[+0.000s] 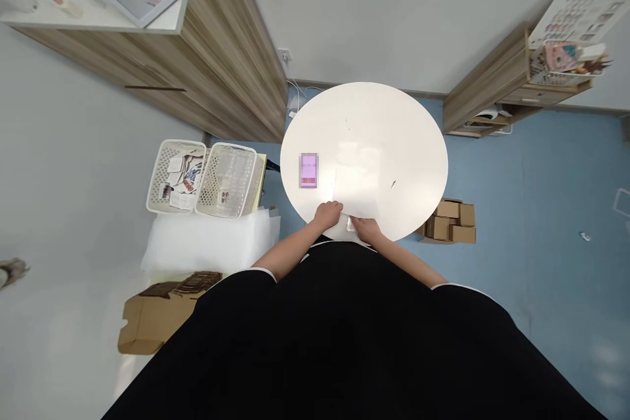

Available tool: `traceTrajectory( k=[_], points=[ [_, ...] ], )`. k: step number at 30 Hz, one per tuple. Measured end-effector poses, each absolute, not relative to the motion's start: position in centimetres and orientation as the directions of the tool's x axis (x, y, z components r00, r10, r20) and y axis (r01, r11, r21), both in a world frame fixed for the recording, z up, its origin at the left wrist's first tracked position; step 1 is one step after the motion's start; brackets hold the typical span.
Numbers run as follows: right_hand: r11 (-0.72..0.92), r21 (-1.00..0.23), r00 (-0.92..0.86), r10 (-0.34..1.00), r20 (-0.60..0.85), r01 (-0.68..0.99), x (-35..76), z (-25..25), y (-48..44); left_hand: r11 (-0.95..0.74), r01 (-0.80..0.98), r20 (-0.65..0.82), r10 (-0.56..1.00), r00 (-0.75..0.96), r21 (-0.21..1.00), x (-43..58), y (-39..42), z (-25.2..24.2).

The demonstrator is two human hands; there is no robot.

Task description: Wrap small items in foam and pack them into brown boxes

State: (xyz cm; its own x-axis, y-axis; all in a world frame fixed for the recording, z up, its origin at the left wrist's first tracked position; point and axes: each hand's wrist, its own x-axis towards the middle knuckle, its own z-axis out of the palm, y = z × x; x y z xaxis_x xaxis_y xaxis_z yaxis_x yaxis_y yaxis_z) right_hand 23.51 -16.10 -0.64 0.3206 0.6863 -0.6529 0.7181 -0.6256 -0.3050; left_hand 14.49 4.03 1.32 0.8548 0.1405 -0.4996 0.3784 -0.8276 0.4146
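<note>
At the table's [394,131] near edge, the left hand [329,214] and right hand [367,228] curl their fingers onto a small translucent piece [350,224]. Whether they pinch it cannot be told.

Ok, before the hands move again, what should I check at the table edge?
1. Both hands in view: left hand and right hand sit close together at the near edge of the white table: ok.
2. Small pale piece lies between the hands: ok.
3. Firm hold on that piece: cannot tell, it is too small to judge.
4. Piece fully on the table and not hanging over the edge: cannot tell.
5. Pink rectangle lies flat, apart from both hands, on the left-hand side: ok.
</note>
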Motion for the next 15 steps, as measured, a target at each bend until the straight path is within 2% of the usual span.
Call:
traceTrajectory(
  k=[6,10,12,15],
  points=[
    [-0.696,-0.227,0.407,0.618,-0.673,0.681,24.4,0.1,-25.4,-0.823,0.348,-0.463,0.119,0.879,0.449,12.6,2.9,-1.2],
    [-0.847,-0.228,0.639,0.516,-0.571,0.48,26.2,0.4,-28.2,-0.728,0.508,-0.482,0.275,0.832,0.46,11.2,2.1,-2.4],
    [-0.828,-0.298,0.67,0.56,-0.488,0.475,27.0,0.5,-27.2,-0.598,0.641,-0.544,0.37,0.753,0.482,10.8,1.8,-2.8],
    [-0.69,-0.381,0.517,0.719,-0.466,0.616,27.4,0.4,-22.9,-0.351,0.771,-0.646,0.422,0.637,0.531,10.7,1.6,-3.5]
  ],
)
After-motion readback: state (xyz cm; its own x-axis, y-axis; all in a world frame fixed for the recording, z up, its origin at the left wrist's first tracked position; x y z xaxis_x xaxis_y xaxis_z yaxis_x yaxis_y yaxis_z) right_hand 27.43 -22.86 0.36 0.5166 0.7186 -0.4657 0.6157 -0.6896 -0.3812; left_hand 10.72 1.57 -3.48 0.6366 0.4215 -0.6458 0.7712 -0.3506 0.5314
